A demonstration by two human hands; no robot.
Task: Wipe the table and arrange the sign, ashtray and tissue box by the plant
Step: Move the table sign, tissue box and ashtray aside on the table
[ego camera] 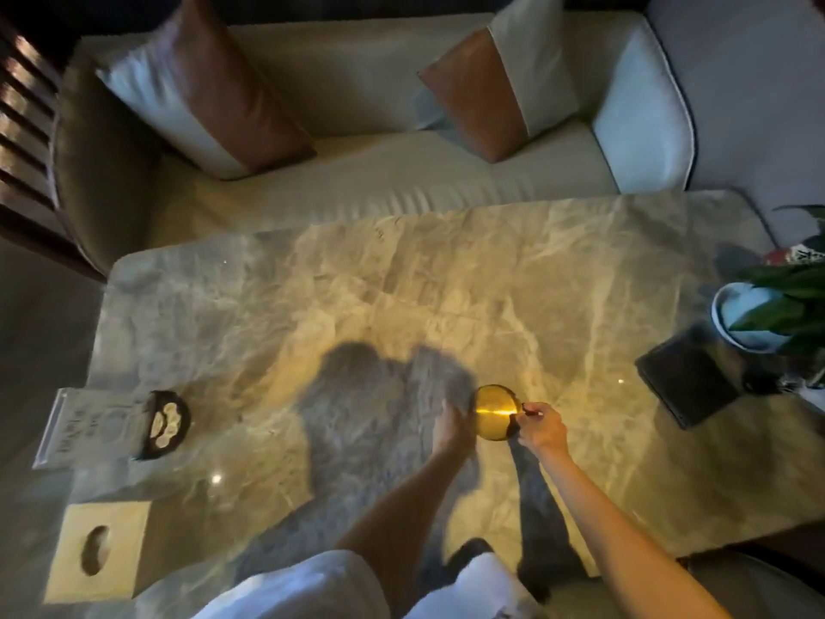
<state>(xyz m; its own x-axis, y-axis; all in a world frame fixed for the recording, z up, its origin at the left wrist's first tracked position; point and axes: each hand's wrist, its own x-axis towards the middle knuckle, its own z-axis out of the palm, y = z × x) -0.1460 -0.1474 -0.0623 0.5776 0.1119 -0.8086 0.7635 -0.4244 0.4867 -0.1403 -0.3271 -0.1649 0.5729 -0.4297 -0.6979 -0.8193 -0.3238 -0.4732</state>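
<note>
A round amber glass ashtray [494, 412] is pinched at its rim by the right hand [540, 428], mid-table; the left hand [451, 428] is pressed against its other side, grip hard to tell tbh. Looks like the carry toward the plant [785, 301] is underway. Sign [73, 426] and tissue box [99, 549] are left far off at the opposite end. Plenty of bare marble table [402, 283] is available, though a dark folder [687, 382] is parked beside the pot.

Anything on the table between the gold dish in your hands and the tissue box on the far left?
Nothing: the head view shows only bare marble and shadow between the gold dish and the tissue box. The ashtray sits farther back.
</note>
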